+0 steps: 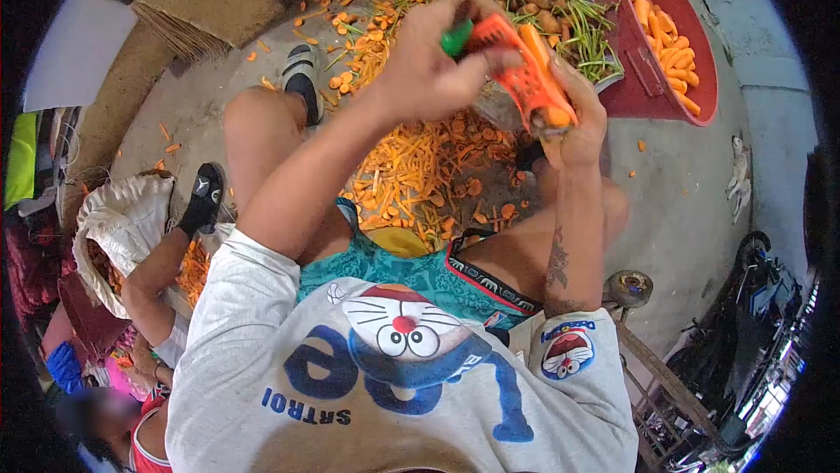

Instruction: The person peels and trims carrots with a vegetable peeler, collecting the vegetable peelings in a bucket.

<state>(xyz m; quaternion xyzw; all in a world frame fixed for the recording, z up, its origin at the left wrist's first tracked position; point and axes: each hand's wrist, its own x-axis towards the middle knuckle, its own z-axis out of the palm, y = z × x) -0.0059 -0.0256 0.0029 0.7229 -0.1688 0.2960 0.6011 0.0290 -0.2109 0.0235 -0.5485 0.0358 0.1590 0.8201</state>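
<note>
My right hand [582, 114] is closed around a carrot [538, 46], gripping it near its lower end and along its right side. My left hand [437, 62] is closed on a red plastic tool with dark slots [516, 66], its thumb laid across it. A green piece [456, 38] shows between the left fingers. The tool lies along the carrot, and its blade is hidden. Below both hands, a heap of carrot peelings and cut ends [398, 171] covers the floor between my legs.
A red tub [617, 92] of peeled carrots [669, 49] stands at the upper right. Beside it is a plastic bag with carrots and green stalks [582, 14]. Another person [149, 429] sits at the lower left by a white sack [131, 219]. A wooden frame [665, 377] is at lower right.
</note>
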